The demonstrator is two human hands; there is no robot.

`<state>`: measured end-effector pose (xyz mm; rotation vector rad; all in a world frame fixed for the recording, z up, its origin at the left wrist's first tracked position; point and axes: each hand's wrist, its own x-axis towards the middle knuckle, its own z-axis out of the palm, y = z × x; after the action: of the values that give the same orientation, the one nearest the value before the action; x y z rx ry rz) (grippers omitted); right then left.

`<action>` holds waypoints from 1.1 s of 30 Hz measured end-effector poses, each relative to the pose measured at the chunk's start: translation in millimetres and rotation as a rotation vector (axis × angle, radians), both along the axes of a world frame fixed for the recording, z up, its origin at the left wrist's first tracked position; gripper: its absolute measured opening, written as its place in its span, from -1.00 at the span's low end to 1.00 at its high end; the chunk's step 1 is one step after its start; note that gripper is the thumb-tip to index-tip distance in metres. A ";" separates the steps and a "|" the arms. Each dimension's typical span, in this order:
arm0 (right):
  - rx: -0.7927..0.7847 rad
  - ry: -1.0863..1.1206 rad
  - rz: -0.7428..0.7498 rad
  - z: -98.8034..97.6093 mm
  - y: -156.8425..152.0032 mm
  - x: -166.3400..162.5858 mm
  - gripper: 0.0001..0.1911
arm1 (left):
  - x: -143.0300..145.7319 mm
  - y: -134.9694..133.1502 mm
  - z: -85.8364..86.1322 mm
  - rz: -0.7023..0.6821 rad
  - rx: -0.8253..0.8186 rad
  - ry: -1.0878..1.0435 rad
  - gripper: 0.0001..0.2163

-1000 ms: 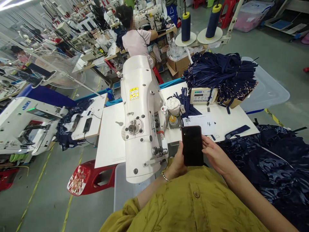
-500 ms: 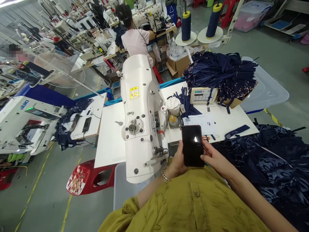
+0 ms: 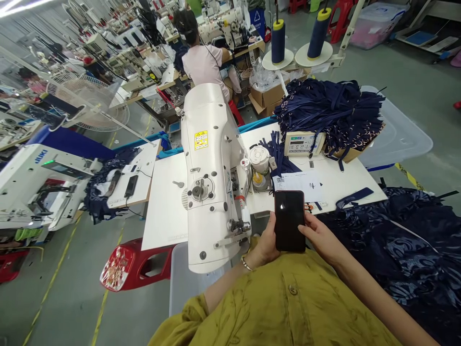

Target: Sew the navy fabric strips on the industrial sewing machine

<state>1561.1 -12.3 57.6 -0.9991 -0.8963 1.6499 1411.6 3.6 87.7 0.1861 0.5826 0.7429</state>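
Observation:
A black smartphone with a dark screen is upright in front of my chest, just below the edge of the white sewing table. My left hand wraps its left edge and back, a bracelet on the wrist. My right hand grips its right edge, thumb resting on the screen's side. A white industrial sewing machine stands directly to the left of the phone. Dark blue patterned fabric lies to the right of my right arm.
A pile of navy straps sits on a box behind a control panel. Two thread cones stand at the back. A red plastic stool is on the floor at left. A person in pink works ahead.
The phone has shifted slightly right and lower in both hands; a small light mark appeared on its dark screen half a second ago and has dimmed.

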 end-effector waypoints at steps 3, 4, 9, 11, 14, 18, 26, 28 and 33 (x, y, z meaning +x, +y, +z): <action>-0.014 0.003 -0.002 -0.6 -0.8 0.7 -0.54 | -1.3 -0.9 -7.6 -0.021 -0.065 0.089 -0.34; -0.013 -0.001 -0.001 -0.3 -1.1 0.8 -0.53 | -1.7 -1.2 -10.0 -0.031 -0.075 0.094 -0.34; -0.015 -0.038 -0.004 2.3 -3.9 0.3 -0.47 | -2.6 -3.1 -16.6 -0.061 -0.071 0.082 -0.34; -0.021 -0.026 -0.009 2.6 -5.1 0.0 -0.46 | -2.4 -3.7 -17.8 -0.067 -0.064 0.098 -0.34; -0.038 0.010 -0.017 0.9 -5.8 0.2 -0.46 | -1.7 -4.0 -20.0 -0.066 -0.071 0.142 -0.33; -0.029 0.039 -0.012 -8.2 -8.1 2.9 -0.50 | -0.6 -3.0 -21.2 -0.047 -0.098 0.148 -0.32; -0.013 0.096 0.161 -40.0 -32.6 1.0 -0.25 | -1.5 0.7 -16.6 0.036 -0.117 0.143 -0.31; -0.006 0.086 0.151 -42.4 -35.6 -1.3 -0.22 | -1.5 0.9 -17.1 0.038 -0.125 0.159 -0.32; -0.044 0.007 0.156 -40.5 -34.1 -2.3 -0.14 | -1.1 0.8 -19.0 0.014 -0.125 0.171 -0.32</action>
<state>1558.7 -46.4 17.1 -0.9729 -0.9564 1.8097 1410.5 4.4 68.8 0.1311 0.7917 0.7056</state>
